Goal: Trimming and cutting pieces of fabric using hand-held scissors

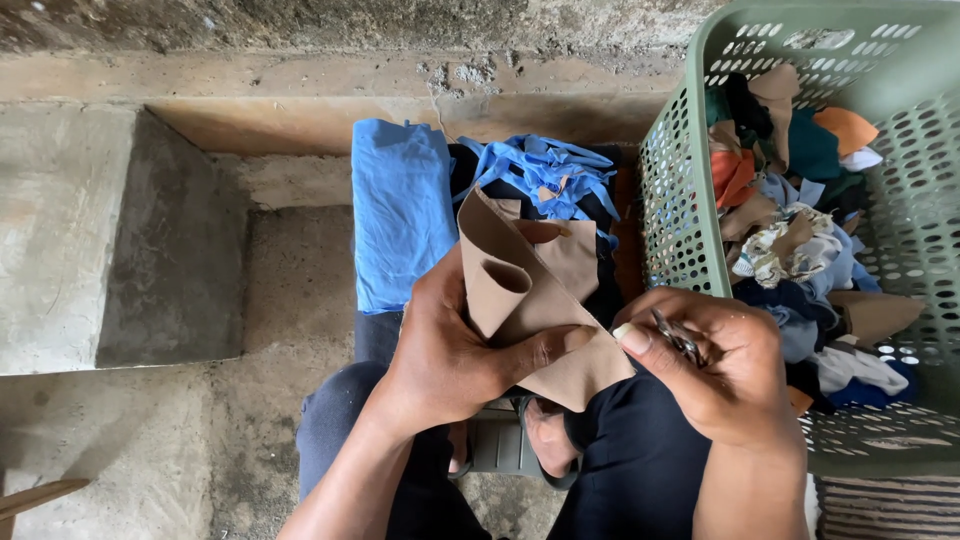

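A concrete floor (150, 430) with a raised step (90, 230) fills the left side of the view. On the right stands a green plastic basket (680, 200) with perforated walls, holding a heap of cloth scraps (800, 240) in orange, teal, tan, white, navy and a floral print. In the middle, a folded blue cloth (400, 210) lies over a dark pile, and beside it sits a tangle of blue strips (545, 175).

The person's legs in dark trousers (640, 460) show at the bottom, with a sandalled foot (545, 435) between them.

The left hand (450, 350) is closed around a piece of tan fabric (530, 300), thumb pressed across its lower edge and a fingertip showing behind its upper part. The fabric is plain, smooth and light brown, curled at its left edge into a loose roll and rising to a point, held above the lap in front of the blue pile.

The right hand (715, 365) is curled shut around small metal scissors (678, 337), its thumb touching the fabric's lower right corner.
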